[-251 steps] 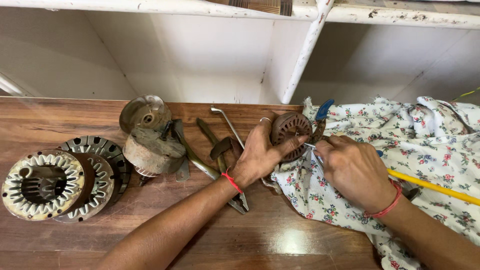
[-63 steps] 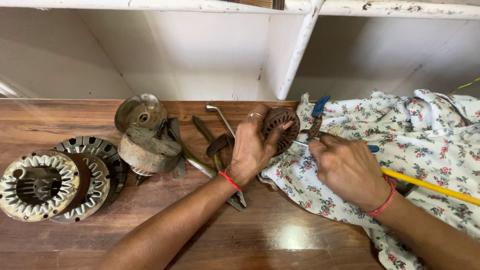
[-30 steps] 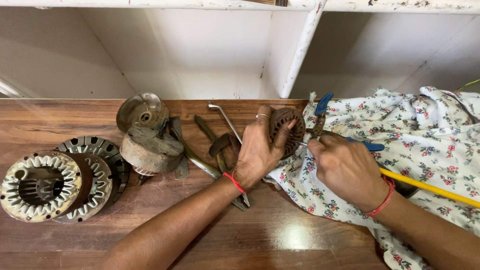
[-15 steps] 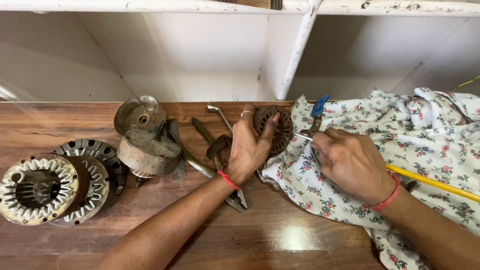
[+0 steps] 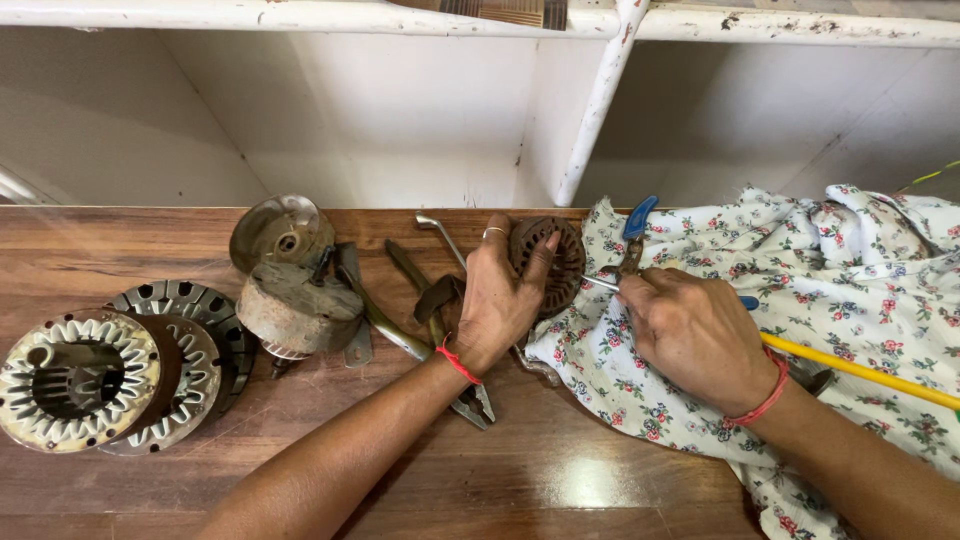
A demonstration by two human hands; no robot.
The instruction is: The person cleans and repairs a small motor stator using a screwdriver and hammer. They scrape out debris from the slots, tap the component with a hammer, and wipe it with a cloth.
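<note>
My left hand point(image 5: 497, 305) is clamped on the rusty round core point(image 5: 548, 262) just right of centre, fingers curled over its rim, holding it at the edge of the floral cloth point(image 5: 800, 290). My right hand point(image 5: 695, 335) is closed tight on a thin metal tool point(image 5: 600, 284), tip touching the core. Pliers point(image 5: 470, 400) lie under my left wrist; motor parts point(image 5: 100, 365) sit at the left.

Wooden table point(image 5: 120, 235): motor parts point(image 5: 80, 380), floral cloth point(image 5: 850, 270).

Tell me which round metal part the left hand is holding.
The dark rusty slotted disc at the floral cloth's edge; the left hand grips only it.
</note>
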